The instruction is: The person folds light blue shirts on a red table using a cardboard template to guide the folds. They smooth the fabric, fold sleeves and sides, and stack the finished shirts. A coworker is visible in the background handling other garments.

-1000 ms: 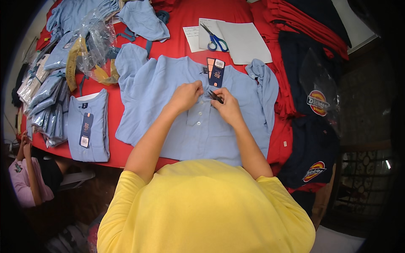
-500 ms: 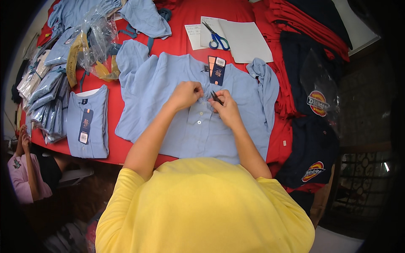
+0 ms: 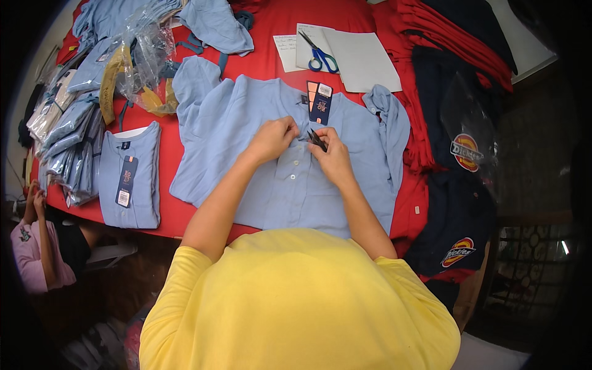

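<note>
A light blue buttoned shirt (image 3: 265,194) lies spread before me, its collar end away from me. At the upper part of the button placket, my left hand (image 3: 272,139) pinches a bit of the cloth with closed fingers. Just to the right, my right hand (image 3: 335,159) grips small dark thread snips (image 3: 317,140), whose tips point toward the pinched cloth. A navy hang tag (image 3: 321,105) with an orange-and-white card beside it rests at the neckline, above both hands. White buttons (image 3: 293,177) run down the placket below them.
A folded blue shirt (image 3: 139,185) with a tag lies left, near bagged garments (image 3: 77,145). Blue-handled scissors (image 3: 322,60) rest on papers (image 3: 364,61) at the back. Dark garments (image 3: 431,216) are at right over red cloth. Another person (image 3: 43,246) is at lower left.
Both hands stay at the placket with nearly the same grips. My right hand and the snips have shifted very slightly; the whole view has moved a little.
</note>
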A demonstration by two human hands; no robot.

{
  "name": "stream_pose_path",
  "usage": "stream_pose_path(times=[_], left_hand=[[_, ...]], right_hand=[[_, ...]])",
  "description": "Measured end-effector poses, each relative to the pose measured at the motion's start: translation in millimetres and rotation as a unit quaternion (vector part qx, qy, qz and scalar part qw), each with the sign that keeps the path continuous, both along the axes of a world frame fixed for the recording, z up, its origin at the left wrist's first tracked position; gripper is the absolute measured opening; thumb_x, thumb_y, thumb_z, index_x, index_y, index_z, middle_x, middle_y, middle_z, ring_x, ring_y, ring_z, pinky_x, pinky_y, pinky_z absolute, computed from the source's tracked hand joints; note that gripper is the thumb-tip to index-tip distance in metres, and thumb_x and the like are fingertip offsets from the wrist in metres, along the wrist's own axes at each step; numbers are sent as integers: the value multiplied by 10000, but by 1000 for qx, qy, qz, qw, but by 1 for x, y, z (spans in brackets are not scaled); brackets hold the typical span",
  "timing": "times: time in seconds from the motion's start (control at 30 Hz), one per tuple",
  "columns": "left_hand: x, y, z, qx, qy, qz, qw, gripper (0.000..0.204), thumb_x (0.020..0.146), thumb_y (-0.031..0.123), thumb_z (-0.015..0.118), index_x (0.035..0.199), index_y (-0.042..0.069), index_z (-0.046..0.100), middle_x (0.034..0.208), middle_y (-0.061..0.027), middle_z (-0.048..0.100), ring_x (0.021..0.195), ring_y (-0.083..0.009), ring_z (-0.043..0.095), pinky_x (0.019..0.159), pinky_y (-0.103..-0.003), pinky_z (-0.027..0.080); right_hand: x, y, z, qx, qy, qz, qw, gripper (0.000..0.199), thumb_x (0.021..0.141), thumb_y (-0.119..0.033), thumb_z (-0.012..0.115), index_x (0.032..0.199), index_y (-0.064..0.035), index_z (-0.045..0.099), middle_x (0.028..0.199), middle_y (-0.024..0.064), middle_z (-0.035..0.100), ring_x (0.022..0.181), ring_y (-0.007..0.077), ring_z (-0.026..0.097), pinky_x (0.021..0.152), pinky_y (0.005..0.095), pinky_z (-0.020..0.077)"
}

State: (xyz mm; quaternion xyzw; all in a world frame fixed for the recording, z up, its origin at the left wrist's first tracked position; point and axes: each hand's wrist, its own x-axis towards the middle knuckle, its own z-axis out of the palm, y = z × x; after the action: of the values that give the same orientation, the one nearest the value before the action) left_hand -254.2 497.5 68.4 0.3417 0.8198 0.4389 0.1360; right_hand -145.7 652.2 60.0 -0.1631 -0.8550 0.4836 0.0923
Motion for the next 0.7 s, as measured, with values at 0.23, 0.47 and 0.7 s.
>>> stream_pose_path(times=[0.23,0.47,0.7], left_hand=[[-1,-3,-7,46,-37,3,998,155,934,153,523,974,16,583,859,-113,679,749,-230,645,705,-340,486],[5,-9,-2,67,-58,5,996,153,936,160,544,997,20,549,837,-88,660,694,-184,605,674,-306,478],[7,-7,-6,76,-33,11,996,165,945,175,543,1016,27,540,830,-119,652,681,-227,639,650,-329,487]], right_hand=[[-1,-1,20,68,5,41,997,264,770,-124,721,986,6,641,957,167,668,876,316,654,771,375,503],[-3,-3,23,88,-3,63,994,276,764,-154,750,959,24,672,941,115,666,732,184,619,720,300,496],[-6,-7,22,43,-31,61,997,257,766,-153,728,946,19,663,980,147,650,862,300,635,782,371,497]])
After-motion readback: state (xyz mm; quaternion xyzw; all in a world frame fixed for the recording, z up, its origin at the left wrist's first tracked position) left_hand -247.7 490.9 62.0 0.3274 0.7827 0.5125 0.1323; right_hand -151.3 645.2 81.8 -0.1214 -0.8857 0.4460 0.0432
